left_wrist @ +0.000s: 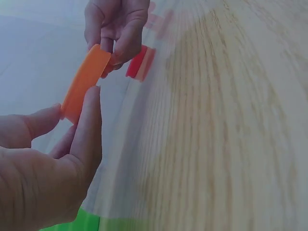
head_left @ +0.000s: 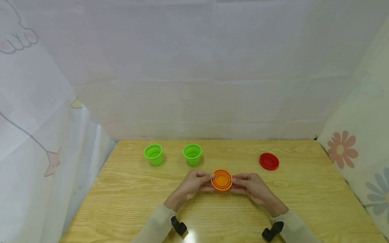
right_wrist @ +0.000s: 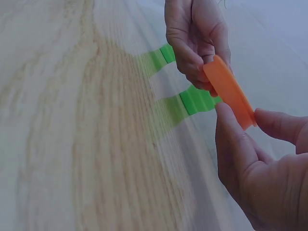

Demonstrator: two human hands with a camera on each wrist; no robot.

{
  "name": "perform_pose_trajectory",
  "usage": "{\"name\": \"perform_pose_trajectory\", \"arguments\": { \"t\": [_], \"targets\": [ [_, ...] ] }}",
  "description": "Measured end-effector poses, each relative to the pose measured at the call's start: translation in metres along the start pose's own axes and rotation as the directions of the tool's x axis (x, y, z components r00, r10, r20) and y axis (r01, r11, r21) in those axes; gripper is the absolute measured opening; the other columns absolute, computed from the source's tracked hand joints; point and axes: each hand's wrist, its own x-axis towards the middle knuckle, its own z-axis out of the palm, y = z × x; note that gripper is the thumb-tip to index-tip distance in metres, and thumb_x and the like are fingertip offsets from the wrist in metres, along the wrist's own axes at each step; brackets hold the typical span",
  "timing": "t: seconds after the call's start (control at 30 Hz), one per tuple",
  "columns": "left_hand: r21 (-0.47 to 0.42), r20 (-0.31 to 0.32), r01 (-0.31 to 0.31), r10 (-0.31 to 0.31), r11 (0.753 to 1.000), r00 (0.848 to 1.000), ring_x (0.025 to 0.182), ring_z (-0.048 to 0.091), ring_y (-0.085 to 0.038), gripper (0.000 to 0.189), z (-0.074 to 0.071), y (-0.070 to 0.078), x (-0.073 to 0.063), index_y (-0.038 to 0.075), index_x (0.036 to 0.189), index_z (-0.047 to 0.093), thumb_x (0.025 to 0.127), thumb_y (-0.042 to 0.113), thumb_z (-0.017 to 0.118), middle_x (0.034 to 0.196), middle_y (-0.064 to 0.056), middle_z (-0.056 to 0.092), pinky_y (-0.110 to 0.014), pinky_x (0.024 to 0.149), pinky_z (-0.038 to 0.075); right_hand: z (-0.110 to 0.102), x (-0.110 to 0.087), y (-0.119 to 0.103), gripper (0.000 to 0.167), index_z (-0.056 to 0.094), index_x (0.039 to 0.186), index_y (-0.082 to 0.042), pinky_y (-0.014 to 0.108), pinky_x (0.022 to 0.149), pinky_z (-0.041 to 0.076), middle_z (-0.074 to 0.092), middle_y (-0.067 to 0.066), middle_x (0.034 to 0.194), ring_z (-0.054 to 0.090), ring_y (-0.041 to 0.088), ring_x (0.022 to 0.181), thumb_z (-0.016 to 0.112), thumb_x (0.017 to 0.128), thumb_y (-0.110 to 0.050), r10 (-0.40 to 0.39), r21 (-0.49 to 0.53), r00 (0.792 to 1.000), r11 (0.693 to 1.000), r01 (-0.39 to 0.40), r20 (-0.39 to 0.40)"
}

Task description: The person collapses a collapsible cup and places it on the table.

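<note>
An orange collapsible cup (head_left: 221,180), folded flat into rings, is held above the table between both hands. My left hand (head_left: 193,183) pinches its left rim, thumb on top and fingers beneath. On the opposite side my right hand (head_left: 253,187) pinches the right rim in the same way. Both wrist views show the orange cup (left_wrist: 85,83) edge-on and tilted, clear of the wood. Behind the left hand stand two expanded green cups, one (head_left: 192,154) close by and another (head_left: 154,154) farther left. A flattened red collapsible cup (head_left: 268,161) lies beyond the right hand.
The wooden table (head_left: 126,195) runs back to a pale cloth wall (head_left: 211,63). Patterned cloth also hangs along the left and right sides. Each wrist carries a small black camera mount, the left one (head_left: 179,225) and the right one (head_left: 273,231).
</note>
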Motion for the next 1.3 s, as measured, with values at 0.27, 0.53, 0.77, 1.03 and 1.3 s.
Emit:
{"name": "perform_pose_trajectory", "arguments": {
  "t": [0.27,0.53,0.77,1.03,1.3],
  "targets": [
    [-0.017,-0.067,0.008,-0.009,1.000,0.998,0.088,0.078,-0.020,0.028,0.008,0.003,0.018,-0.008,0.122,0.073,0.103,0.011,0.068,0.107,-0.013,0.074,-0.045,0.097,0.065,-0.007,0.007,-0.001,0.049,0.052,0.142,0.016,0.041,0.103,0.062,0.070,0.013,0.125,0.076,0.021,0.107,0.067,0.104,-0.010,-0.002,0.006,0.993,1.000,0.002,-0.120],
    [-0.008,-0.105,0.003,-0.004,1.000,0.995,0.088,0.078,-0.021,0.026,0.024,0.009,0.044,-0.007,0.123,0.073,0.103,0.009,0.067,0.114,-0.019,0.074,-0.044,0.095,0.066,-0.030,0.018,-0.010,0.050,0.052,0.145,0.013,0.041,0.104,0.061,0.065,0.018,0.136,0.075,0.019,0.110,0.067,0.104,-0.011,0.024,-0.011,0.981,1.000,-0.026,-0.193],
    [-0.032,-0.139,0.026,-0.030,0.999,0.990,0.083,0.078,-0.020,0.025,0.028,0.011,0.069,-0.005,0.123,0.074,0.103,0.009,0.067,0.113,-0.020,0.076,-0.041,0.090,0.067,-0.049,0.031,-0.020,0.050,0.048,0.146,0.017,0.041,0.103,0.062,0.071,0.012,0.123,0.075,0.018,0.105,0.063,0.105,-0.008,-0.002,-0.049,0.987,0.999,-0.006,-0.163],
    [0.002,-0.177,0.017,-0.017,1.000,0.984,0.083,0.077,-0.019,0.026,0.025,0.012,0.088,-0.005,0.125,0.073,0.105,0.008,0.063,0.115,-0.022,0.075,-0.039,0.091,0.068,-0.057,0.051,-0.021,0.047,0.047,0.147,0.017,0.042,0.104,0.061,0.066,0.020,0.133,0.075,0.019,0.107,0.060,0.106,-0.004,-0.006,-0.055,0.985,0.998,-0.004,-0.173],
    [0.106,-0.182,-0.009,0.028,0.994,0.983,0.083,0.078,-0.020,0.028,0.024,0.015,0.105,-0.007,0.124,0.073,0.103,0.011,0.067,0.115,-0.023,0.076,-0.036,0.086,0.069,-0.059,0.064,-0.024,0.041,0.055,0.142,0.015,0.038,0.099,0.064,0.063,0.028,0.138,0.076,0.019,0.103,0.060,0.105,-0.002,0.010,-0.086,0.962,0.996,-0.035,-0.274]
  ]
}}
